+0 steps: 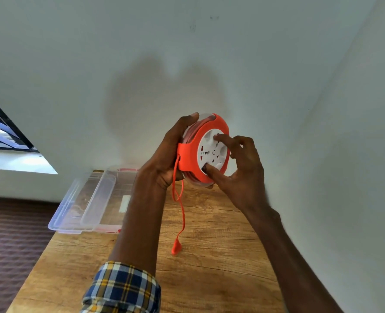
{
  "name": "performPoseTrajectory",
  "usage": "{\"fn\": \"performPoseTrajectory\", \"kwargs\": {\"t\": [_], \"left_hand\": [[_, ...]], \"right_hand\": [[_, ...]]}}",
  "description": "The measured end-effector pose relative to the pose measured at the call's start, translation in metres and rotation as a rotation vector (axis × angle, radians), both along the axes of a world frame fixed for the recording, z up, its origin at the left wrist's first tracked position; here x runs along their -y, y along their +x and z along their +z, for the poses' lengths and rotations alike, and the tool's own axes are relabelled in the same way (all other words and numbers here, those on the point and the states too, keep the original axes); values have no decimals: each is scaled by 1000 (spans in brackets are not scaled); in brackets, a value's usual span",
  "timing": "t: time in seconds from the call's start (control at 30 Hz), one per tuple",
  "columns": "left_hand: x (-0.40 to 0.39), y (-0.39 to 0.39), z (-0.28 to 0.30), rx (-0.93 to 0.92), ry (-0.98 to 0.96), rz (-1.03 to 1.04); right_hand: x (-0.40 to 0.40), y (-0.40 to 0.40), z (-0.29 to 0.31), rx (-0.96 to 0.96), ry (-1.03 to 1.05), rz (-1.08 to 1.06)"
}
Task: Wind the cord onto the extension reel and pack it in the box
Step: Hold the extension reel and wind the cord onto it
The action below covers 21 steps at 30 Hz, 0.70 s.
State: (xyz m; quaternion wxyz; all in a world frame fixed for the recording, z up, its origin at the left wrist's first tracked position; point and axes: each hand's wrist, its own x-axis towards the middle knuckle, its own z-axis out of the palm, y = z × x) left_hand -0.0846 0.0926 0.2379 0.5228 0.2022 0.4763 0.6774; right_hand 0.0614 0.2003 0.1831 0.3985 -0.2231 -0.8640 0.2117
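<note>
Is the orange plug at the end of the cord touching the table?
Cannot tell. In the head view the plug hangs from the reel low against the table, but contact or gap isn't plain.

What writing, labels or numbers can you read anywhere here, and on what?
None legible.
Reel, white socket face: small marks around the centre, too blurred to read.
Clear box: pale label on it, too blurred to read.
Plug and cord: no text visible.

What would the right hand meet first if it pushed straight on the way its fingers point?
The right hand already has its fingers on the reel's white socket face; that face comes first.
</note>
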Motion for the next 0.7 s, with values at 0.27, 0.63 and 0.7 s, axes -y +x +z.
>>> {"fn": "performPoseTrajectory", "kwargs": {"t": [0.27,0.63,0.7], "left_hand": [[-3,1,-1,-53,-20,49],[-15,24,5,-201,6,-141],[-16,27,4,-277,-56,-202]], "right_hand": [[6,-3,-13,37,199,-76],[38,-26,11,-502,-1161,-213],[31,-22,15,-459,-1560,-158]]}}
